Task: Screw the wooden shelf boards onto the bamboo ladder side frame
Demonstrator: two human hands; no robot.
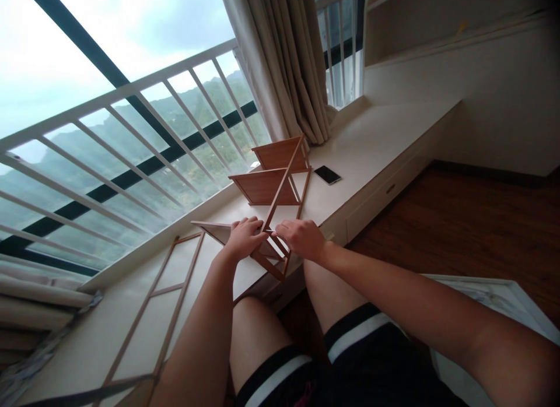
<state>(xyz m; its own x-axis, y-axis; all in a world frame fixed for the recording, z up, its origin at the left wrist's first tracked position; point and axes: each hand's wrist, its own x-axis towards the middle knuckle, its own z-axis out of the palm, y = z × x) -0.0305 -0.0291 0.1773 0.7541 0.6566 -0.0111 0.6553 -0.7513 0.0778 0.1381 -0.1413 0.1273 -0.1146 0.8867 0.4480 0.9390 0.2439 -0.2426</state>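
Wooden rack: a reddish-brown wooden rack with flat panels stands tilted on the long white ledge, its near end between the hands.
Left hand: the left hand grips the rack near a joint, fingers bent over the wood.
Right hand: the right hand has its fingers curled closed around a slim pale rod, mostly hidden, which points at that joint.
Loose frame: a brown ladder-shaped wooden frame lies flat on the ledge, left of the rack.
Phone: a black-screened phone with a pale edge lies just beside the rack's far part.
Window side: beige curtain, white metal railing.
Marking: a small reddish mark on the black white-striped shorts, too blurred to read.
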